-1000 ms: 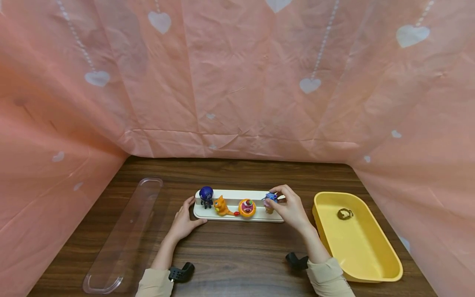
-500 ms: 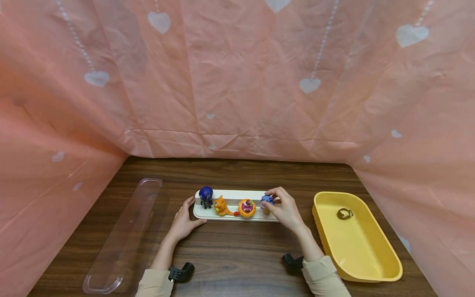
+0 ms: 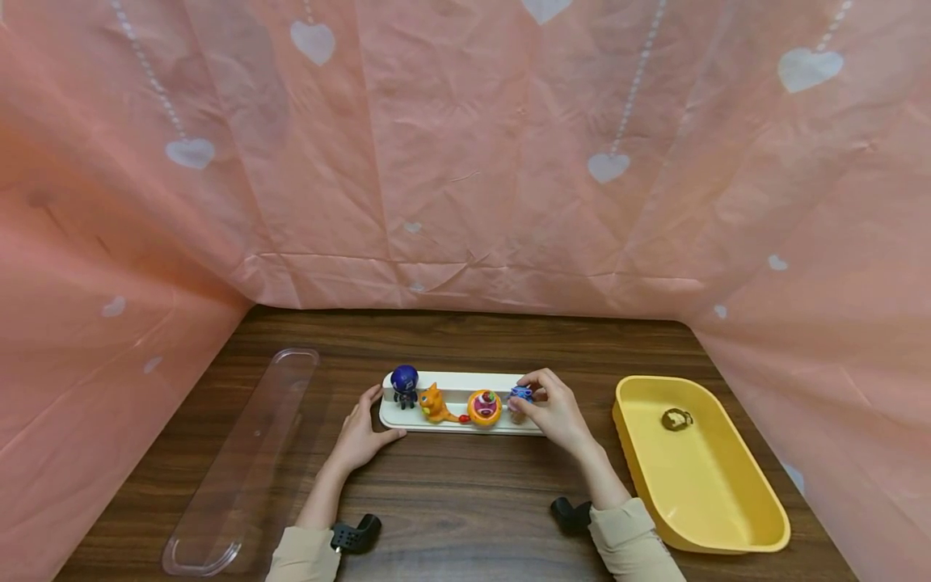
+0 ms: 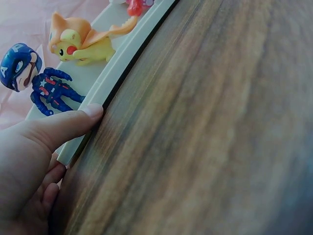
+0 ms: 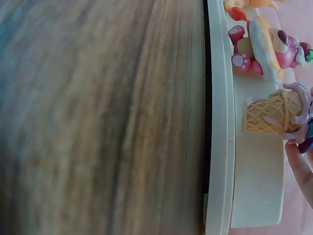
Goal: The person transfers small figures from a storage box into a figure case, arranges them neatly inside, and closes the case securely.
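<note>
On or just above the white stand (image 3: 465,378) | right hand (image 3: 558,412) pinches cone figure (image 5: 274,115) upright by its top, beside ring figure (image 3: 483,409) | left hand (image 3: 360,436) grips stand's left end, presumably steadying it

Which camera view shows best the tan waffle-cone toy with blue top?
The right wrist view: the tan waffle-cone toy appears large, its grid pattern clear, though the frame cuts its top. The head view shows it small, partly covered by the right hand; the left wrist view misses it.
</note>
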A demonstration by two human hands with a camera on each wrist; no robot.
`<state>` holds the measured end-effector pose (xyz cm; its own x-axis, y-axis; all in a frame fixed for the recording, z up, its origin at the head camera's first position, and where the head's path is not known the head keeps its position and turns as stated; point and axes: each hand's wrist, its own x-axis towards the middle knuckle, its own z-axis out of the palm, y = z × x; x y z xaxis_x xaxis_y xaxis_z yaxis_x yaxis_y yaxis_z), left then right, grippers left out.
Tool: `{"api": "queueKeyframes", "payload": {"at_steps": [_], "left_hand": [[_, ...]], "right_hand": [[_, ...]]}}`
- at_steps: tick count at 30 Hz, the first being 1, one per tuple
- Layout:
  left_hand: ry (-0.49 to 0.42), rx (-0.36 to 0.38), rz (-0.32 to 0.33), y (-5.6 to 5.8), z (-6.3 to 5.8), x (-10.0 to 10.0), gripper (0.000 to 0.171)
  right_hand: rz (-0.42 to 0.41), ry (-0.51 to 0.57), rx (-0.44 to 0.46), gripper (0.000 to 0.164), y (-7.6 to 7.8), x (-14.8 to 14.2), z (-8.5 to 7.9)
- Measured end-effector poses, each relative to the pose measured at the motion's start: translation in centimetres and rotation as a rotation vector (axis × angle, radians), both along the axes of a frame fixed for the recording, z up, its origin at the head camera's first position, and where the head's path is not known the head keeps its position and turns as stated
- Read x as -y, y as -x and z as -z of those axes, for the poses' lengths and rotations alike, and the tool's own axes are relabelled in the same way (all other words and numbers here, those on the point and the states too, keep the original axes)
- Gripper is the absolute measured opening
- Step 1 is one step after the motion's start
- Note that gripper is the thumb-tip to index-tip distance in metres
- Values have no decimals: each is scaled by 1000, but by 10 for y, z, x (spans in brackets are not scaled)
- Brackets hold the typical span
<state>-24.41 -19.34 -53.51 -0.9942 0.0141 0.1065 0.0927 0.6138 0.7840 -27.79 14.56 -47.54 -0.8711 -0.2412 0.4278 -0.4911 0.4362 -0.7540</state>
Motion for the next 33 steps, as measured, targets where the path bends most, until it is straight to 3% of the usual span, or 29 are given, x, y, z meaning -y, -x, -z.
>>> {"api": "queueKeyframes", "payload": {"at_steps": [10, 33], "left_hand": [[-3, 2, 1, 1, 2, -1, 96], [-2, -2, -7, -1, 0, -2, 94]], "right_hand": [[-8, -7, -25, 26, 0, 2, 1], [-22, -58, 17, 27, 1, 2, -1]]}}
